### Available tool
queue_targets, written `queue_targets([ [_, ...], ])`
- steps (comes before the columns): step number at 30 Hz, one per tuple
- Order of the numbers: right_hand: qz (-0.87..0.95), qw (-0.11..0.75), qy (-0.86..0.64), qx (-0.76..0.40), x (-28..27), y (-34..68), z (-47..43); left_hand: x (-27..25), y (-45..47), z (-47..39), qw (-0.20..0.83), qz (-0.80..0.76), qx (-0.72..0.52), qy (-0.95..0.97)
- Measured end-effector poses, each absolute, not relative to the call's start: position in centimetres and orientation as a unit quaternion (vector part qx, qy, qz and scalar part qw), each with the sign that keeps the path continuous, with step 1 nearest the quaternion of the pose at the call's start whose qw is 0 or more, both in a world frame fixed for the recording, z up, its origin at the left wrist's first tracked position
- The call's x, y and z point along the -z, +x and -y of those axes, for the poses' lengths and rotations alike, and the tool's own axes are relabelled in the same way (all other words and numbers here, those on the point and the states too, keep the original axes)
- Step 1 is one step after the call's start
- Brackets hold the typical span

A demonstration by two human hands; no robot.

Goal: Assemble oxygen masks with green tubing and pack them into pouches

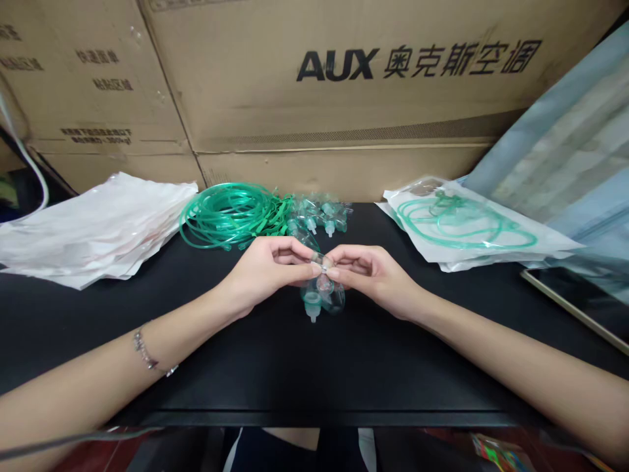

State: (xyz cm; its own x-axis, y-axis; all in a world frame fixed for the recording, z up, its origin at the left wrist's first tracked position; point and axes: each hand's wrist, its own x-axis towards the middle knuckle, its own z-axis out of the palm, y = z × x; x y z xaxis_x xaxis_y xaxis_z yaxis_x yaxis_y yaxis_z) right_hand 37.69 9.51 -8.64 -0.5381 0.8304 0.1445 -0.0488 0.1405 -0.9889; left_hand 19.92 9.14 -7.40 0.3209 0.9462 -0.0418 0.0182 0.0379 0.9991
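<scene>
A see-through, green-tinted plastic oxygen mask (333, 301) is held above the black table, with a pale connector (313, 308) pointing down at its lower left. My left hand (265, 265) pinches the mask's upper edge between thumb and fingers. From the other side, my right hand (378, 272) pinches the same edge, its thumb tip almost meeting the left one. A small metallic strip shows between the two thumbs. Just behind the hands lie more masks (319, 213) in a cluster, and left of them a coil of green tubing (226, 213) with green straps.
At the left lies a stack of white pouches (93, 226). Pouches with green tubing inside (466, 223) lie at the right. A dark flat device (580, 298) rests near the right edge. A large cardboard box (344, 111) stands behind the black table (275, 373).
</scene>
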Motion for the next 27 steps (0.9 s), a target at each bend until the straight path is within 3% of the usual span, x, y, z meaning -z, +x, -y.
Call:
queue_targets([
  [10, 0.648, 0.389, -0.313, -0.575, 8.2, 37.2, -8.9, 7.4, 20.3, -8.7, 0.455, -0.386, -0.435, 0.674],
  [20, 0.666, 0.375, -0.307, -0.567, 8.4, 37.6, -9.4, 7.5, 19.8, -9.5, 0.627, -0.403, -0.386, 0.543],
  [27, 0.63, 0.372, -0.319, -0.603, 8.5, 37.7, -9.6, 7.4, 18.9, -10.2, 0.654, -0.385, -0.356, 0.545],
])
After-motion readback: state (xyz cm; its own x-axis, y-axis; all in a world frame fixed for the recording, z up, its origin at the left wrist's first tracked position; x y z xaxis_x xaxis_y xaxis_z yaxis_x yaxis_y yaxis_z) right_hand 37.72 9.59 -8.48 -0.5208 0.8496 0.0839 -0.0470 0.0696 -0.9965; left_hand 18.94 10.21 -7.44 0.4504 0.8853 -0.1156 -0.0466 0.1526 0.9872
